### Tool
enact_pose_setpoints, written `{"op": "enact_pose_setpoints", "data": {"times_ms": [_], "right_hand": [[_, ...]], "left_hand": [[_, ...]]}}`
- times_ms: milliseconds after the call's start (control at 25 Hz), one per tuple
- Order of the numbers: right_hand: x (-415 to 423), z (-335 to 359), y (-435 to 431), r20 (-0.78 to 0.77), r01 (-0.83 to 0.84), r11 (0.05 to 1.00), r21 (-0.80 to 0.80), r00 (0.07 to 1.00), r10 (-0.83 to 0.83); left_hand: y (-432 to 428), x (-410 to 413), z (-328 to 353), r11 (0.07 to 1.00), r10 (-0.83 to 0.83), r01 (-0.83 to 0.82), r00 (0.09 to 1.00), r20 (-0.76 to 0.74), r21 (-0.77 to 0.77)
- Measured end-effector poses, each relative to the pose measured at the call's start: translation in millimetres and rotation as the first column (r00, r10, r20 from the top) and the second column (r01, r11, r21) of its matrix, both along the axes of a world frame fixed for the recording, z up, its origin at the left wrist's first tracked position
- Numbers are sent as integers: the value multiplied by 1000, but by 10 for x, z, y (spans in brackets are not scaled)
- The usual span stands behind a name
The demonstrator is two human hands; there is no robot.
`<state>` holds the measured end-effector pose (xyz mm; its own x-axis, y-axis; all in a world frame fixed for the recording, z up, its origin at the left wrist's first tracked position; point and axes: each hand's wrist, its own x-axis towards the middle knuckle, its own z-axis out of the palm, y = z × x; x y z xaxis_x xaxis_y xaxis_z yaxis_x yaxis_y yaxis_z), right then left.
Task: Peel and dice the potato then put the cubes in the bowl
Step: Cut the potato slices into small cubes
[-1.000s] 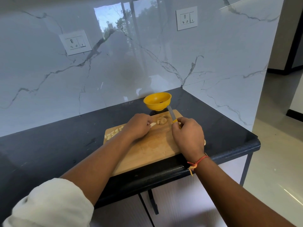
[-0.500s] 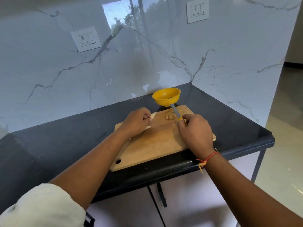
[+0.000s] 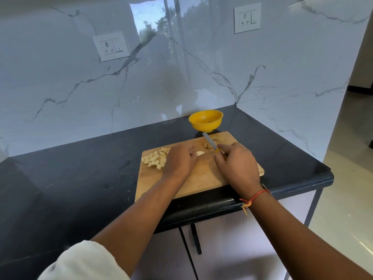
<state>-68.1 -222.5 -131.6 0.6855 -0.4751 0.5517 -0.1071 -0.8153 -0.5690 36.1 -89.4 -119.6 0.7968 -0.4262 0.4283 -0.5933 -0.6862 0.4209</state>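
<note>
A wooden cutting board (image 3: 203, 178) lies on the black counter. My left hand (image 3: 179, 160) holds a pale peeled potato piece (image 3: 200, 153) down on the board. My right hand (image 3: 236, 164) grips a yellow-handled knife (image 3: 210, 142), its blade pointing away toward the yellow bowl (image 3: 205, 120). A heap of potato cubes (image 3: 155, 159) sits at the board's left end. Brownish peel scraps (image 3: 219, 138) lie at the board's far right corner.
The black counter (image 3: 70, 178) ends in a rounded front edge and a right corner. Marble wall panels with two switch sockets (image 3: 111, 46) rise behind and to the right. The bowl stands just behind the board. Cabinet doors hang below the counter.
The view has shifted, so the cube heap at the board's left shows again. My left hand has lowered the potato piece flat onto the board. The knife stays in my right hand.
</note>
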Motion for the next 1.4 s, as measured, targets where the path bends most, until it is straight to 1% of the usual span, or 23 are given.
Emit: {"op": "enact_pose_setpoints", "data": {"times_ms": [240, 440, 640, 720, 920, 1080, 1160, 1280, 1400], "right_hand": [[-37, -16, 90, -98, -70, 985, -160, 994, 55], [-124, -36, 129, -116, -62, 974, -220, 993, 37], [-89, -25, 136, -184, -67, 954, -294, 983, 12], [-44, -9, 130, -190, -82, 942, -324, 982, 20], [106, 65, 133, -220, -99, 938, -333, 975, 25], [1, 90, 120, -322, -152, 899, -410, 947, 13], [-114, 106, 86, -346, -170, 869, -465, 938, -2], [-197, 130, 57, -323, -143, 847, -511, 946, -36], [-164, 125, 72, -202, -94, 882, -463, 979, -2]], "left_hand": [[-34, 42, -88, 999, 14, -12, 999, 49, -33], [-36, 67, -106, 1000, 6, -6, 999, 42, -17], [-23, 105, -120, 999, -32, 33, 999, 35, -40], [-21, 115, -116, 998, -39, 40, 999, 19, -49], [-31, 114, -120, 997, -53, 53, 999, 11, -62], [-31, 104, -132, 998, -10, 11, 1000, 19, -58], [-35, 92, -116, 998, 15, -14, 1000, 20, -57], [-33, 72, -106, 998, 19, -18, 1000, 20, -59], [-29, 76, -120, 997, 8, -8, 1000, 2, -71]]}}
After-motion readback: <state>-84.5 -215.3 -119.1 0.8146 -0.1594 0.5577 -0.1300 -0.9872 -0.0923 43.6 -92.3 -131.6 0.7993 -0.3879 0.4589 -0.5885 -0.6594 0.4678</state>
